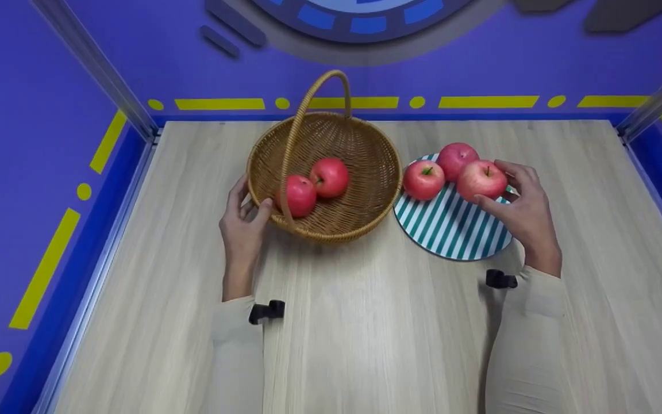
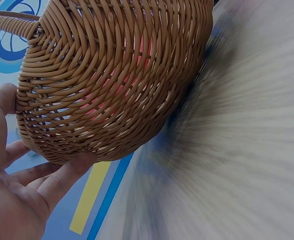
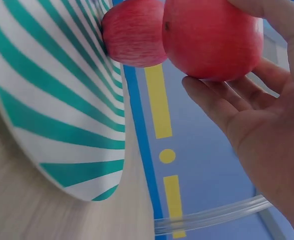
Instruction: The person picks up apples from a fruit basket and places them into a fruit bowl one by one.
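Observation:
My left hand (image 1: pixel 242 224) grips the left side of a brown wicker basket (image 1: pixel 368 178), thumb at the rim and fingers against the outer weave. Two red apples lie in the basket, one apple (image 1: pixel 330 177) partly beside another apple (image 1: pixel 300 196) behind the tall handle (image 1: pixel 302 115). On the right, my right hand (image 1: pixel 529 210) holds a red apple (image 1: pixel 482 181) between thumb and fingers, raised over a round green-and-white striped plate (image 1: pixel 451 230). The right wrist view shows this held apple (image 3: pixel 212 40) off the plate. Two more apples (image 1: pixel 423 180) (image 1: pixel 456 161) sit at the plate's back.
The plate's left edge lies close to the basket's right rim. A light wooden table (image 1: pixel 354 322) carries everything. Blue-purple panels (image 1: pixel 469 69) with yellow marks stand along its back and both sides.

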Tool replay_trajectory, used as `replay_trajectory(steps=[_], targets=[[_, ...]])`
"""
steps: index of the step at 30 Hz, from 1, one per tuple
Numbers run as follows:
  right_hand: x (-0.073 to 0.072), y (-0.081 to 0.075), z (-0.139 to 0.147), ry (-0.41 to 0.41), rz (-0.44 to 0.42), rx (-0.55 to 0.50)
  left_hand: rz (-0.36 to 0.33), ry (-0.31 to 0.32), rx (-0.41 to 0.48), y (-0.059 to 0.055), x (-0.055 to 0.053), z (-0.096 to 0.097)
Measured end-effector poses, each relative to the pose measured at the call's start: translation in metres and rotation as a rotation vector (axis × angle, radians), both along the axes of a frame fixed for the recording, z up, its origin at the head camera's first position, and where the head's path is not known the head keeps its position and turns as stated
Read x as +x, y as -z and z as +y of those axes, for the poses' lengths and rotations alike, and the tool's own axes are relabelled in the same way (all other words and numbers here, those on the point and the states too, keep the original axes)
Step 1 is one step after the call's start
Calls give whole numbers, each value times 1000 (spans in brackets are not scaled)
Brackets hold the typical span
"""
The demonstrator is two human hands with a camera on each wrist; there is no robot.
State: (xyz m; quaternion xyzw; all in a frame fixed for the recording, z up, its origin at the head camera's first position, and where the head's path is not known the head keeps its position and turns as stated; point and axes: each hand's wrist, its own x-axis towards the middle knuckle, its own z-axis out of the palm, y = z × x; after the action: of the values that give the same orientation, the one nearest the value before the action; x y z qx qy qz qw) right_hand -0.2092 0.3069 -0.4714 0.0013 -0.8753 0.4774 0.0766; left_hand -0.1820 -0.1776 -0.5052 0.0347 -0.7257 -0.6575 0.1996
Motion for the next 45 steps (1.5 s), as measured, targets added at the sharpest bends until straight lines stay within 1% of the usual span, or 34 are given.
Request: replay_trajectory(steps=[5,12,19,28,35,45], targets=[[0,4,2,-30,-56,-8,-8,-4,6,0,0,0],[-1,9,4,-45,-124,-36,-10,-4,12,-2,1,1],[-2,15,5,-61,-173,-12,-6,1,30,-1,0,1],[-5,23,5,-89,-191,16,-2,1,17,-1,0,1],[-5,26,3,-97,-203,-5,7,-2,-11,-1,1,0],[-7,25,4,-112,-240,-41,3,-3,-6,-1,1,0]])
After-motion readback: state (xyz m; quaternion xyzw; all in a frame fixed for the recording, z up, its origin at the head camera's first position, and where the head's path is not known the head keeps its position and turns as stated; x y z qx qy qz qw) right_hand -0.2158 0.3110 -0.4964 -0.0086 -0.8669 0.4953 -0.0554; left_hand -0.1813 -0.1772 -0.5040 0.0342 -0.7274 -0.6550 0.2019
